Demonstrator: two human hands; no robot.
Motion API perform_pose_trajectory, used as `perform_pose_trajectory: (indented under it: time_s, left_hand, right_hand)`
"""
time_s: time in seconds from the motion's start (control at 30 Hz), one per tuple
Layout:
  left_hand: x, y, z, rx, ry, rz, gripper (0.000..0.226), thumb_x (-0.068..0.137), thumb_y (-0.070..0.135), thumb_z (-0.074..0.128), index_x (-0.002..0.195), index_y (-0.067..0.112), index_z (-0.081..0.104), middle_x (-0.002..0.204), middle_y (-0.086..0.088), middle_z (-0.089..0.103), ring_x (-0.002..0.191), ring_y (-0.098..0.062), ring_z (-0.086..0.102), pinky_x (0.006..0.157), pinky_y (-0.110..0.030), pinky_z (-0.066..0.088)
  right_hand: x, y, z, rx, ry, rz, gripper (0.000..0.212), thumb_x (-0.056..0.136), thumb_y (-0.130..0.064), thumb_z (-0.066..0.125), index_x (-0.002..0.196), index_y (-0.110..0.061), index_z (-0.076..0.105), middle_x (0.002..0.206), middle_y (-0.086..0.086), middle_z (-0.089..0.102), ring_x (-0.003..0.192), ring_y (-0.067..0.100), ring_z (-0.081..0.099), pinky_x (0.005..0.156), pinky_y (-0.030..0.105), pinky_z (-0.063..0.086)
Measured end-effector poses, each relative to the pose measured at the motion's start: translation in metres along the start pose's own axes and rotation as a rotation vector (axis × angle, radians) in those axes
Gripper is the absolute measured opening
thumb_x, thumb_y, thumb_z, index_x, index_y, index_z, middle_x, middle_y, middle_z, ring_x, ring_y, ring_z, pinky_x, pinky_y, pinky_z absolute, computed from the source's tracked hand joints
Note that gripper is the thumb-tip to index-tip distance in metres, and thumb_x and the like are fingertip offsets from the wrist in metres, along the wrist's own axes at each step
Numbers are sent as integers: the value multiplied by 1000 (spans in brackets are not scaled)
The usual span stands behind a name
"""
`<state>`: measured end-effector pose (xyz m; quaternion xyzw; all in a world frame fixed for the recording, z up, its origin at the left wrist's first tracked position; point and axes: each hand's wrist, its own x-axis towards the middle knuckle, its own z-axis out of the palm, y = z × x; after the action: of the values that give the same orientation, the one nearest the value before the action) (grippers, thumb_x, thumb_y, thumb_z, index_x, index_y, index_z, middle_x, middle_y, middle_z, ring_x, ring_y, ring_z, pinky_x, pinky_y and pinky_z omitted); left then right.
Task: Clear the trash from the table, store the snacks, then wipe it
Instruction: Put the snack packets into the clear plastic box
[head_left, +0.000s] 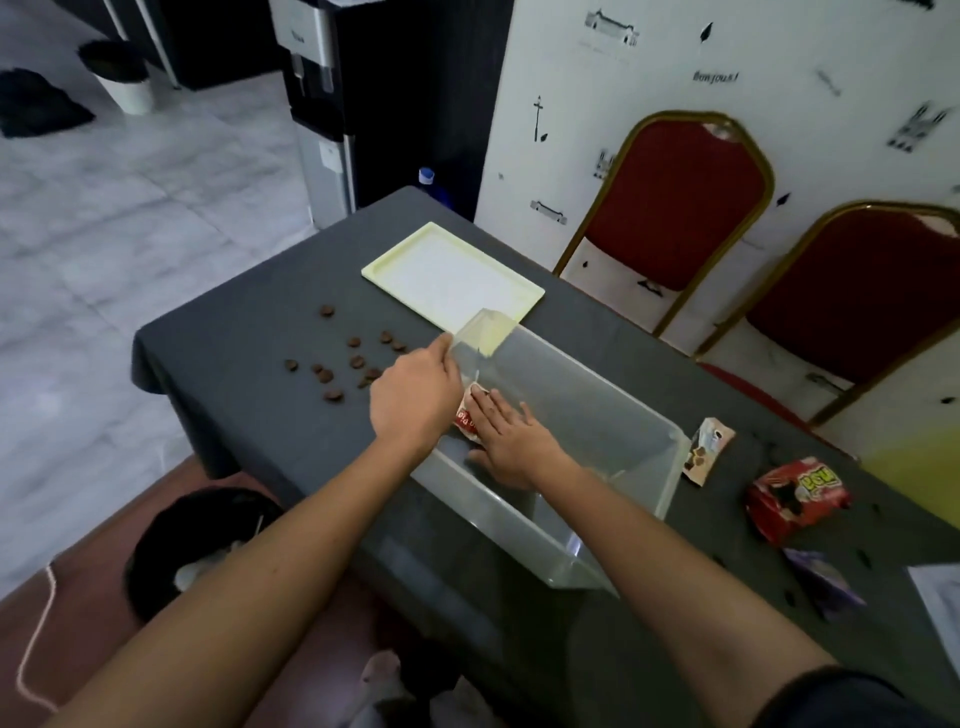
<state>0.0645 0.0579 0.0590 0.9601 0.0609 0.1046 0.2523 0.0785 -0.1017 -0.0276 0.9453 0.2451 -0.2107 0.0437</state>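
Snack packet (470, 415), red and white, lies on the floor of the clear storage bin (670, 457), at its left-hand side, under the right hand (511, 441). That grip is flat and open, fingers straight, pressing the packet down rather than clasping it. The left hand (415, 392) has its fingers curled at the bin's near-left wall; whether it pinches the rim or something thin there I cannot tell. Risk 1, judged: the bin is light and sits on a dark cloth over the bench (249, 374); a hard push inside could slide it or ruck the cloth if the left grip gives way. Risk 2: right of the bin, an opened wrapper (709, 449) touches the bin's corner, and a red bag (797, 499) and a purple wrapper (826, 577) lie a little beyond; loose crumbs are scattered about them. Mistaking empties for snacks would put trash into storage. Risk 3: left of the bin, brown cookies (358, 361) lie bare on the cloth; a forearm sweep or dragged cloth could knock them to the floor near the black waste bin (156, 545). Further off, the pale tray (395, 265) touches the bin's far corner; shoving the bin would shift it.
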Motion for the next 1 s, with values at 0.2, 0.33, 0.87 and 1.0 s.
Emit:
perform_pose_trajectory:
  time_s: [0.2,0.33,0.87,1.0]
  left_hand:
    - [-3,-8,0,34,-45,6,43,96,32,29,136,32,44,104,-13,68,84,-35,63,64,-35,42]
    - [3,-3,4,270,-243,115,61,96,45,25,150,27,4,150,-11,32,121,-37,48,95,-49,40]
    - [-19,119,75,261,-359,603,57,91,56,2,146,44,7,160,4,-3,145,-16,-13,112,-39,-17]
    - [-21,118,79,297,-353,588,55,92,57,2,146,46,1,159,5,-7,141,-13,-20,111,-38,-18]
  right_hand:
    - [-15,-8,-32,206,-56,13,61,101,-41,29,153,-17,7,162,4,6,148,23,8,118,45,16]
    - [-76,27,-76,557,466,109,32,94,-28,41,117,-27,64,106,1,72,90,15,69,80,39,56]
    - [-120,192,24,755,250,1035,51,95,-37,50,139,-14,39,144,21,33,126,37,41,99,45,41]
    - [-116,187,33,730,302,1100,54,91,-27,60,136,-11,36,135,21,38,116,36,49,88,43,48]
